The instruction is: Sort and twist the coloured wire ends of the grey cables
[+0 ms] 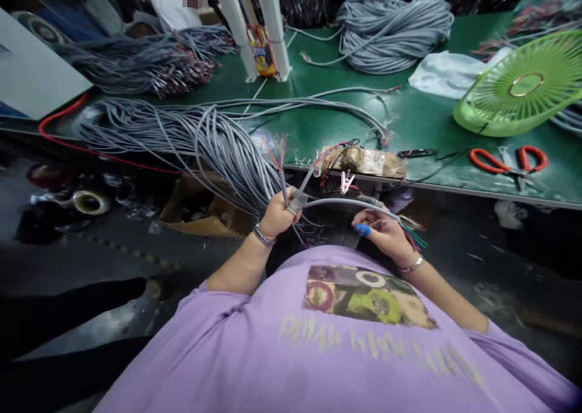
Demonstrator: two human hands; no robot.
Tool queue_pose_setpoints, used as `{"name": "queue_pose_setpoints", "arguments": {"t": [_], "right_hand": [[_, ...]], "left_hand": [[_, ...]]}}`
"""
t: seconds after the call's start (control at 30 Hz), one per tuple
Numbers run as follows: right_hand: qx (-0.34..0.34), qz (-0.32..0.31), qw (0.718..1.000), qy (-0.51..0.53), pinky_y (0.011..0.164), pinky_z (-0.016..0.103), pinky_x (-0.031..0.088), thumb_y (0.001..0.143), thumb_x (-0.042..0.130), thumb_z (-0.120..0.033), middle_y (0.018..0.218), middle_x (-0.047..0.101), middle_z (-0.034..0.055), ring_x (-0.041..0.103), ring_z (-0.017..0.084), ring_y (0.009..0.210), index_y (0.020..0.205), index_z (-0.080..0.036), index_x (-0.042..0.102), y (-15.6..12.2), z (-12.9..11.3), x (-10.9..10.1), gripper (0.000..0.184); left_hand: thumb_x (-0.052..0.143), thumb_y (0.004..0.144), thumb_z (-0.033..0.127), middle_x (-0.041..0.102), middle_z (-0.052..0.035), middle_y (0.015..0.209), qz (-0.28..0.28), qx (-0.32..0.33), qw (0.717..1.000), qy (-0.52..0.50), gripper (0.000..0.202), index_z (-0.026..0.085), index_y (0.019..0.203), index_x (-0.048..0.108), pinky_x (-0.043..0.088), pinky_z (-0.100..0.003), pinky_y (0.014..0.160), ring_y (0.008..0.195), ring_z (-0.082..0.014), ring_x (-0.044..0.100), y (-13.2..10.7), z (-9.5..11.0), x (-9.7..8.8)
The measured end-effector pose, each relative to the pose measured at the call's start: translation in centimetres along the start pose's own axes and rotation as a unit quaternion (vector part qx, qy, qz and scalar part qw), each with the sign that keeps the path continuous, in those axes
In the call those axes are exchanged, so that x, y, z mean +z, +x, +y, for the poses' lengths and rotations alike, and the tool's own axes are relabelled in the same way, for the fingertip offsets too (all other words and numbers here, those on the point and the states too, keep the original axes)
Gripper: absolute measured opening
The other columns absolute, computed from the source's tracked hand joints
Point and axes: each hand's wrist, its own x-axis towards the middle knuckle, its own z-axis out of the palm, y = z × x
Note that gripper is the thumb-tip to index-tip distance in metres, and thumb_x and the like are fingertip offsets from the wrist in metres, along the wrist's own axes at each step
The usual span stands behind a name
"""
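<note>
Beside the near edge of the green table (555, 179), my left hand (276, 214) grips a grey cable (341, 201), fingers closed; it arcs right across my right hand (391, 238), whose fingers are bent, their hold unclear. Under the table at left, an open cardboard box (200, 222) holds dark, indistinct contents; a yellow holder (266, 67) at far centre carries red handles (257, 35).
</note>
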Motion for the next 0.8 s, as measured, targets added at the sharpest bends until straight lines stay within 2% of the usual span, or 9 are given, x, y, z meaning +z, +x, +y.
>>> {"name": "queue_pose_setpoints", "arguments": {"t": [0.03, 0.13, 0.27, 0.33, 0.4, 0.5, 0.63, 0.73, 0.8], "right_hand": [[0.006, -0.003, 0.999, 0.047, 0.057, 0.026, 0.049, 0.078, 0.073, -0.043, 0.083, 0.07, 0.0028, 0.06, 0.014, 0.064, 0.116, -0.021, 0.059, -0.4, -0.3, 0.6, 0.046], [0.009, 0.055, 0.989, 0.135, 0.052, 0.025, 0.046, 0.081, 0.071, -0.047, 0.077, 0.067, 0.0013, 0.056, 0.011, 0.057, 0.103, -0.021, 0.062, 0.0, -1.2, 1.3, 0.035], [0.022, 0.097, 0.982, 0.162, 0.046, 0.023, 0.04, 0.081, 0.072, -0.048, 0.061, 0.06, -0.0008, 0.052, 0.01, 0.05, 0.077, -0.019, 0.061, 1.9, -1.5, 0.9, 0.031], [0.017, 0.098, 0.98, 0.175, 0.046, 0.023, 0.041, 0.079, 0.073, -0.048, 0.061, 0.061, -0.001, 0.053, 0.01, 0.051, 0.077, -0.019, 0.061, 2.7, -1.6, 1.0, 0.031], [0.009, 0.084, 0.98, 0.182, 0.048, 0.022, 0.043, 0.074, 0.078, -0.047, 0.066, 0.063, -0.0012, 0.054, 0.009, 0.052, 0.082, -0.02, 0.062, 3.2, -1.7, 1.5, 0.033], [0.01, 0.07, 0.983, 0.171, 0.049, 0.023, 0.045, 0.066, 0.083, -0.049, 0.071, 0.065, -0.0015, 0.053, 0.009, 0.052, 0.089, -0.02, 0.061, 3.6, -1.7, 2.2, 0.042], [0.007, 0.113, 0.985, 0.128, 0.046, 0.024, 0.041, 0.07, 0.076, -0.059, 0.057, 0.057, -0.0028, 0.049, 0.009, 0.048, 0.075, -0.019, 0.057, 4.0, -1.2, 2.0, 0.044], [0.006, 0.141, 0.989, 0.047, 0.046, 0.026, 0.038, 0.079, 0.066, -0.063, 0.05, 0.051, -0.0022, 0.047, 0.01, 0.045, 0.066, -0.019, 0.055, 4.2, -1.6, 1.3, 0.047], [0.002, 0.16, 0.987, -0.019, 0.048, 0.028, 0.04, 0.083, 0.061, -0.062, 0.051, 0.053, -0.0006, 0.048, 0.012, 0.047, 0.064, -0.02, 0.055, 4.2, -2.4, 0.7, 0.046]], "left_hand": [[0.066, 0.082, 0.057, 0.05, 0.0065, 0.044, -0.003, 0.0, 1.0, 0.009, 0.044, 0.018, 0.07, 0.05, 0.036, -0.018, 0.042, 0.038, -0.006, 0.045, 0.0, -0.1, 0.1], [0.07, 0.079, 0.056, 0.054, 0.0047, 0.049, 0.017, 0.007, 0.999, 0.03, 0.042, 0.017, 0.071, 0.055, 0.041, -0.019, 0.046, 0.043, -0.0072, 0.05, -0.2, -0.5, 0.3], [0.065, 0.084, 0.053, 0.071, -0.0052, 0.081, 0.097, 0.042, 0.994, 0.014, 0.037, 0.015, 0.084, 0.066, 0.054, -0.023, 0.067, 0.073, -0.0136, 0.067, -1.3, -1.2, -0.1], [0.065, 0.085, 0.05, 0.072, -0.0072, 0.09, 0.098, 0.046, 0.994, 0.011, 0.035, 0.016, 0.091, 0.069, 0.056, -0.027, 0.075, 0.081, -0.0159, 0.068, -2.1, -1.5, -0.6], [0.067, 0.085, 0.047, 0.073, -0.007, 0.089, 0.081, 0.048, 0.995, 0.043, 0.033, 0.016, 0.092, 0.07, 0.055, -0.028, 0.077, 0.081, -0.0163, 0.068, -2.8, -1.8, -1.2], [0.067, 0.085, 0.045, 0.073, -0.0059, 0.089, 0.057, 0.051, 0.99, 0.122, 0.029, 0.017, 0.092, 0.072, 0.054, -0.028, 0.079, 0.079, -0.0158, 0.067, -3.4, -2.0, -1.8], [0.064, 0.087, 0.046, 0.073, -0.0046, 0.085, 0.039, 0.054, 0.984, 0.167, 0.03, 0.018, 0.091, 0.073, 0.053, -0.028, 0.078, 0.077, -0.0151, 0.067, -3.0, -1.8, -1.4], [0.065, 0.085, 0.05, 0.073, -0.0055, 0.083, 0.028, 0.044, 0.988, 0.147, 0.034, 0.017, 0.089, 0.072, 0.053, -0.027, 0.077, 0.076, -0.0151, 0.067, -2.6, -1.4, -0.8], [0.067, 0.083, 0.053, 0.073, -0.007, 0.084, 0.022, 0.03, 0.995, 0.089, 0.038, 0.015, 0.088, 0.07, 0.055, -0.027, 0.074, 0.075, -0.0154, 0.069, -2.5, -1.1, -0.6]]}}
